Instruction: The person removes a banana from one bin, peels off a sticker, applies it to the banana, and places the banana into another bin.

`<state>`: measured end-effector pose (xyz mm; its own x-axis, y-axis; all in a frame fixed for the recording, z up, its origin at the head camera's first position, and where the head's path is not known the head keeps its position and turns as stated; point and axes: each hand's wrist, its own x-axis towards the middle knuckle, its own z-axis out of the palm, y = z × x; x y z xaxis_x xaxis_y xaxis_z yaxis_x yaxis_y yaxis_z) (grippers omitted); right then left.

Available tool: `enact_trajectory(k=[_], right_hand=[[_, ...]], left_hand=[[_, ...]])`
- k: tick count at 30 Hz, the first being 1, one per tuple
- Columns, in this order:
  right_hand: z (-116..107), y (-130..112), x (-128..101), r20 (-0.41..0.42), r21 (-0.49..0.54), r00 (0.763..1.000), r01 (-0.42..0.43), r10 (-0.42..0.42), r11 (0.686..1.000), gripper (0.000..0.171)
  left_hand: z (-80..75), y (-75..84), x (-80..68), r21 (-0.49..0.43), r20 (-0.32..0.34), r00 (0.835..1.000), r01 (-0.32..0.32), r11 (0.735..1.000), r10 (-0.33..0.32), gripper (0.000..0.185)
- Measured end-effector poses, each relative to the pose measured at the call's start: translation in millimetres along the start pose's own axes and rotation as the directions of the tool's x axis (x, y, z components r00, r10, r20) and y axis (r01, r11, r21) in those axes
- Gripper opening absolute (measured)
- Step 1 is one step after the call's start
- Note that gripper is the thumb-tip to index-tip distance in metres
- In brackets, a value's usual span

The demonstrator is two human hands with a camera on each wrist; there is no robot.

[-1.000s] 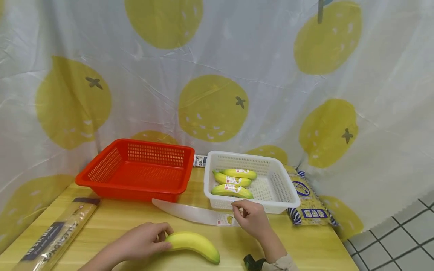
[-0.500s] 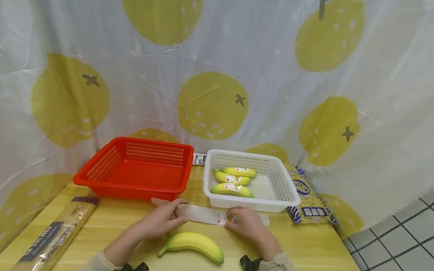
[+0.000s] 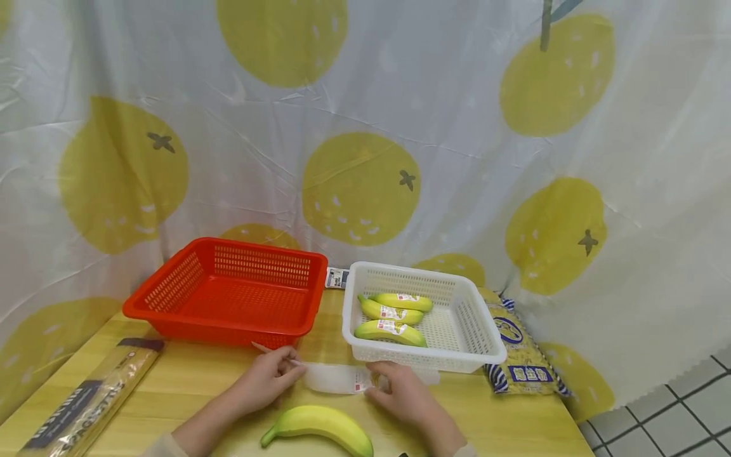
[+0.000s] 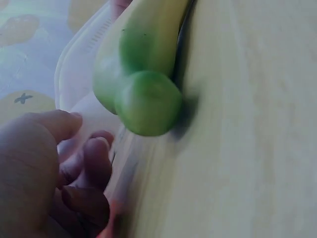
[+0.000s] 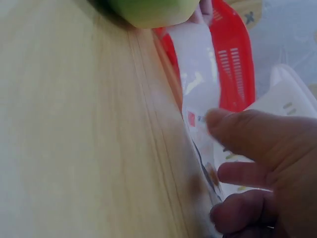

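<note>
A clear plastic bag (image 3: 334, 377) with a small printed label lies on the wooden table (image 3: 188, 374) in front of the two baskets. My left hand (image 3: 268, 381) pinches its left end, fingers (image 4: 89, 168) curled on the film. At the bag's right part my right hand (image 3: 394, 390) grips it, thumb (image 5: 242, 134) on top. Just in front of both hands a loose yellow-green banana (image 3: 320, 424) lies on the table; its green end (image 4: 148, 101) fills the left wrist view. The bag (image 5: 198, 64) runs toward the red basket in the right wrist view.
An empty red basket (image 3: 228, 295) stands behind the left hand. The white basket (image 3: 485, 330) beside it holds three labelled bananas (image 3: 391, 331). A long wrapped package (image 3: 85, 406) lies at the left, a blue-striped yellow packet (image 3: 516, 346) at the right. A lemon-print curtain hangs behind.
My left hand let go of the banana and moved up to the bag's left end. The right hand shifted left along the bag. Both hands now hold the bag; the banana stayed put.
</note>
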<state>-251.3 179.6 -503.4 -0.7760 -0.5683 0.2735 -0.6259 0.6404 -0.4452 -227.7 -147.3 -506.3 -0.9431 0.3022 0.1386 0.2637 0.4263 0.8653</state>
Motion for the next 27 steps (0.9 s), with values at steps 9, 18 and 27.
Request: enact_trajectory(k=[9,18,27], right_hand=[[5.2,-10.5,1.7,0.050,0.398,0.998,-0.058,0.041,0.916,0.053],[5.8,-13.4,8.5,0.157,0.537,0.982,-0.177,0.109,0.825,0.052],[0.5,-14.5,9.1,0.141,0.430,0.983,-0.170,0.120,0.887,0.021]], left_hand=[[3.6,2.5,-10.3,-0.163,-0.090,0.973,-0.225,0.961,0.213,0.016],[3.7,3.5,-10.7,-0.217,-0.155,0.965,-0.240,0.946,0.210,0.012],[-1.1,3.8,-15.8,-0.115,-0.196,0.952,-0.261,0.958,0.235,0.012]])
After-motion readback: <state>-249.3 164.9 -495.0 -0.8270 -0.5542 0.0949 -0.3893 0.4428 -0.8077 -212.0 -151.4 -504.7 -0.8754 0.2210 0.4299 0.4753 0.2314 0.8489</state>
